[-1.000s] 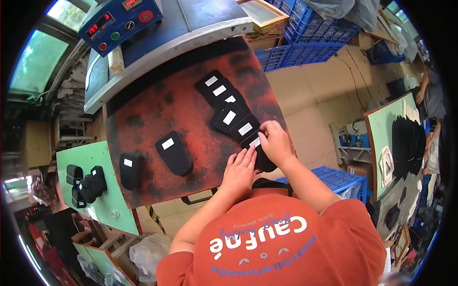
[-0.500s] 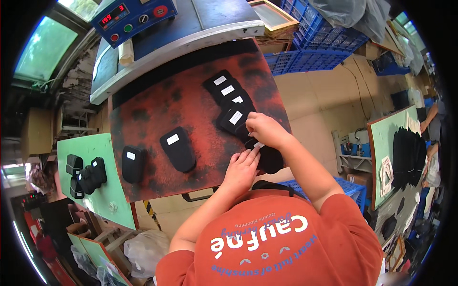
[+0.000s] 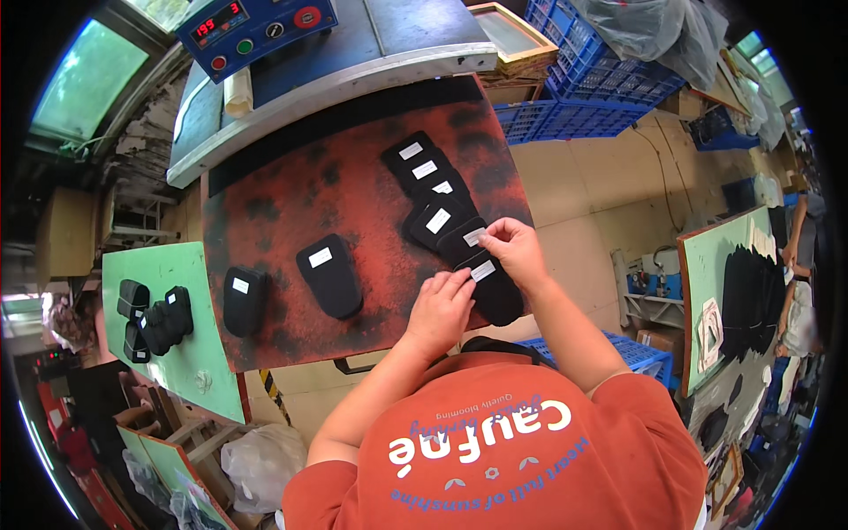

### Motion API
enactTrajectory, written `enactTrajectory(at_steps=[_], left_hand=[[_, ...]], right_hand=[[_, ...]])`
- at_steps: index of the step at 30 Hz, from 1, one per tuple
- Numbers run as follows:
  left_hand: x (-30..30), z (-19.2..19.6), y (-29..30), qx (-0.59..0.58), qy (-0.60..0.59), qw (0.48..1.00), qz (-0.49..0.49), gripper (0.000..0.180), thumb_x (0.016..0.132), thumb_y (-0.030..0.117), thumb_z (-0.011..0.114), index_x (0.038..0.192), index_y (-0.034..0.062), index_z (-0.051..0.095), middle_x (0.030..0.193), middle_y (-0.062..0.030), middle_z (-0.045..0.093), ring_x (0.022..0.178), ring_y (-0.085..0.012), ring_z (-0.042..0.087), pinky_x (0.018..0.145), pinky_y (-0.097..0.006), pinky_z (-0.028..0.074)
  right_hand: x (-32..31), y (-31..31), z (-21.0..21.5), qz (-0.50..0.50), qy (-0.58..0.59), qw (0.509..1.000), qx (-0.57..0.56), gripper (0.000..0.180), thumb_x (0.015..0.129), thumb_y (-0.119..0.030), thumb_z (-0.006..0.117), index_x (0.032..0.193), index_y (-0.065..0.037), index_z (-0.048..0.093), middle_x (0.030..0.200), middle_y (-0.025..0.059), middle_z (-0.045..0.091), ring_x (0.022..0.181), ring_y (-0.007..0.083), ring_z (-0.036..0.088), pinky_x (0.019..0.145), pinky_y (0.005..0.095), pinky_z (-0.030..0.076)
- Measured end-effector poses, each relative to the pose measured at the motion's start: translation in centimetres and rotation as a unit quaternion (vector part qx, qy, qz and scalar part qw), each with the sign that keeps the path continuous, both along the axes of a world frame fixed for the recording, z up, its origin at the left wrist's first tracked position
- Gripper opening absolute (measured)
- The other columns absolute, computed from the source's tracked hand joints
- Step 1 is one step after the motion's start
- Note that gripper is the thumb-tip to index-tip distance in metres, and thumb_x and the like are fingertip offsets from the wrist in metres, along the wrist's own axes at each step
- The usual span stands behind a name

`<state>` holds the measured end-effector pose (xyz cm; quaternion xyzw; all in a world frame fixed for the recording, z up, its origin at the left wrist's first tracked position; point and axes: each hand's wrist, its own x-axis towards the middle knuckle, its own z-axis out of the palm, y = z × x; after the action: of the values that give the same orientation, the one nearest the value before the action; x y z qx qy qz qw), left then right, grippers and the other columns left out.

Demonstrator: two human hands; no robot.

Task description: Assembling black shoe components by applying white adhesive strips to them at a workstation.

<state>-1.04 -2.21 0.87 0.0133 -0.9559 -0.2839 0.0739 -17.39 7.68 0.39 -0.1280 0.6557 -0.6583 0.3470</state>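
Observation:
A row of overlapping black fabric pieces [image 3: 435,201], each with a small white label, runs across the red-and-black mottled table [image 3: 291,194]. My right hand [image 3: 519,254] pinches a white label [image 3: 475,237] on one of the nearer pieces. My left hand [image 3: 440,307] rests its fingertips on the nearest black piece [image 3: 496,291], right beside its white label [image 3: 482,270]. Two more black pieces lie apart on the left half of the table, one [image 3: 329,276] near the middle and one [image 3: 243,300] by the left edge.
A green board [image 3: 177,353] to the left carries a pile of black parts [image 3: 155,316]. Behind the table stand a blue control box [image 3: 256,26] and blue crates [image 3: 601,75]. To the right is another green board [image 3: 711,291] with dark pieces, and a person [image 3: 795,256] stands there.
My right hand slid a little along the overlapped row and now pinches a label. My left hand has stayed on the nearest piece. The view has shifted slightly.

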Motion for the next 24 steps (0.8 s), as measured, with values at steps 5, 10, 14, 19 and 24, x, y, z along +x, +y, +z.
enactTrajectory(at_steps=[5, 10, 14, 19, 24], left_hand=[[-0.7, -0.3, -0.7, -0.044, 0.013, 0.998, 0.042, 0.044, 0.076, 0.016, 0.066, 0.115, -0.0023, 0.055, 0.13, -0.0163, 0.048, 0.122, -0.031, 0.044, 0.1, -0.043, 0.036], [-0.5, -0.4, -0.4, -0.057, -0.021, 0.998, 0.028, 0.049, 0.078, 0.019, 0.065, 0.119, -0.0041, 0.053, 0.136, -0.0179, 0.043, 0.127, -0.0311, 0.04, 0.102, -0.044, 0.033], [-0.5, -0.3, -0.3, -0.069, -0.032, 0.997, 0.027, 0.05, 0.079, 0.02, 0.064, 0.121, -0.0041, 0.052, 0.137, -0.0182, 0.042, 0.128, -0.031, 0.039, 0.103, -0.044, 0.033], [-0.3, -0.4, -0.2, -0.077, -0.04, 0.996, 0.024, 0.051, 0.08, 0.021, 0.063, 0.122, -0.0042, 0.05, 0.138, -0.0181, 0.041, 0.129, -0.0308, 0.038, 0.104, -0.045, 0.032], [-0.4, -0.5, -0.2, -0.089, -0.046, 0.995, 0.016, 0.053, 0.08, 0.022, 0.062, 0.124, -0.0048, 0.049, 0.138, -0.0191, 0.039, 0.13, -0.0315, 0.035, 0.104, -0.045, 0.031]], right_hand=[[1.3, 0.5, -0.6, -0.044, 0.068, 0.995, 0.066, 0.006, 0.08, -0.005, 0.067, 0.079, -0.002, 0.062, 0.072, -0.001, 0.061, 0.066, 0.0046, 0.053, 0.06, 0.0212, 0.044], [2.2, 0.5, 0.2, -0.069, 0.082, 0.991, 0.081, 0.005, 0.08, -0.004, 0.066, 0.079, -0.001, 0.061, 0.072, 0.0004, 0.062, 0.067, 0.0047, 0.055, 0.061, 0.0209, 0.044], [2.5, 0.7, -0.6, -0.066, 0.09, 0.991, 0.067, 0.004, 0.08, -0.004, 0.065, 0.08, -0.001, 0.062, 0.072, 0.0008, 0.063, 0.067, 0.0048, 0.056, 0.061, 0.0212, 0.045], [3.0, 0.4, -0.3, -0.066, 0.074, 0.993, 0.061, 0.005, 0.081, -0.004, 0.066, 0.081, -0.001, 0.063, 0.072, 0.0009, 0.063, 0.066, 0.0048, 0.055, 0.06, 0.0216, 0.045], [3.4, 0.0, -1.5, -0.071, 0.095, 0.991, 0.062, 0.005, 0.081, -0.005, 0.066, 0.081, -0.001, 0.064, 0.072, 0.0013, 0.064, 0.066, 0.0049, 0.056, 0.06, 0.0217, 0.045]])
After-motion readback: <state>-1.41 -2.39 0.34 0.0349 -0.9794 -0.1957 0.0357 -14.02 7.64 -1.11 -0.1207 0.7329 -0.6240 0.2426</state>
